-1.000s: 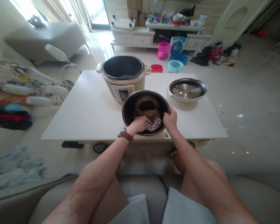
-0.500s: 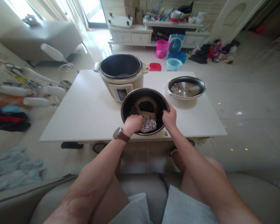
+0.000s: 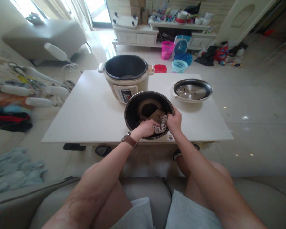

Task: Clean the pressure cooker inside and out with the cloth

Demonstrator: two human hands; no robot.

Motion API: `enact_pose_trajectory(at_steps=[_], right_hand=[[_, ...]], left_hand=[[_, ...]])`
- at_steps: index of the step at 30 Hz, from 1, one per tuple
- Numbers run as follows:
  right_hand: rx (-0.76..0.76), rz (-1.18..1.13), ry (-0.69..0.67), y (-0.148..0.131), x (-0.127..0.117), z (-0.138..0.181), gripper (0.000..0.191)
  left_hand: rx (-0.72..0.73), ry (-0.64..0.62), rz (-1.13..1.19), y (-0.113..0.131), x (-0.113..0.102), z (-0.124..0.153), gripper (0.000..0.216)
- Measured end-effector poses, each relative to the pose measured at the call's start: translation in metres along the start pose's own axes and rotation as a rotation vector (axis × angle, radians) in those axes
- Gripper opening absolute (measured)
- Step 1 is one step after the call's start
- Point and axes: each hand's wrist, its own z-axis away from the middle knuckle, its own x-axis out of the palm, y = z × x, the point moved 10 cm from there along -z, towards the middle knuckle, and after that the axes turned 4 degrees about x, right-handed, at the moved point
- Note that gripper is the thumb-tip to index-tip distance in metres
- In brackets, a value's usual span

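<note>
A dark inner pot (image 3: 133, 109) is tilted toward me over the front of the white table. My right hand (image 3: 174, 122) grips its right rim, fingers closed around the edge. Inside the pot, my left hand (image 3: 147, 128) is closed on a cloth (image 3: 160, 124), brown with a patterned, ruffled edge, which lies against the pot's inner wall. A watch with a brown strap is on my left wrist. Right behind the pot stands a cream electric pressure cooker (image 3: 126, 82), lidless, with its control panel facing me.
The cooker's lid (image 3: 192, 90) lies upside down on the right of the white table (image 3: 78, 111). Beyond the table are a pink basket (image 3: 167, 51), a light blue basket (image 3: 179, 66) and a low cabinet (image 3: 135, 37). A grey sofa (image 3: 143, 190) is beneath me.
My left hand has moved right inside the pot, carrying the cloth toward the right wall. My right hand keeps its hold on the rim. The view has shifted slightly.
</note>
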Motion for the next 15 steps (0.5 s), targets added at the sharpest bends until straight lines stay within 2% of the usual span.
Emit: enact_pose_trajectory(at_steps=[3,5,9,15], right_hand=[[0.006,0.022,0.0,0.001,-0.001,-0.002,0.055],[0.002,0.024,-0.018,0.0,0.0,-0.003,0.055],[0.004,0.016,-0.046,0.001,0.004,-0.003,0.059],[0.069,0.019,-0.005,0.016,0.005,0.008,0.059]], left_hand=[[-0.114,-0.015,-0.246,-0.013,-0.007,0.01,0.04],[-0.15,0.014,-0.325,-0.018,-0.013,0.015,0.038],[-0.107,0.036,-0.353,-0.017,-0.012,0.012,0.039],[-0.084,0.028,-0.343,-0.024,-0.01,0.004,0.044]])
